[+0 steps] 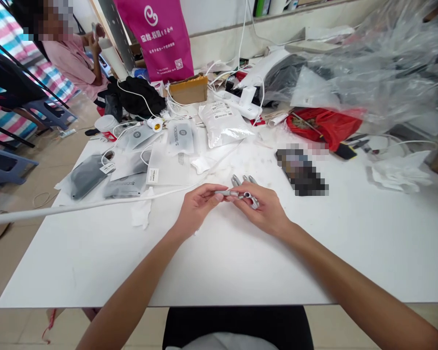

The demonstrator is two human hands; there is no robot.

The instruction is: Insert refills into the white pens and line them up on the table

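Observation:
Above the white table [219,262], my left hand [195,209] pinches one end of a slim grey tubular piece [225,193] between thumb and fingers. The fingertips of my right hand [268,209] close on its other end. A second grey piece with a round hollow end [248,196] is tucked in my right hand's palm side, its far part hidden by the hand. Just past my fingers lie several similar grey pieces [235,181], partly covered by the right hand. What exactly these pieces are is too small to tell.
Packaged pouches [126,187] lie at left, crossed by a white cable [95,208]. A phone-like dark object [301,172], a red bag [324,124] and clear plastic [379,73] are at right. A white packet [224,121] sits behind. A person [71,63] sits back left.

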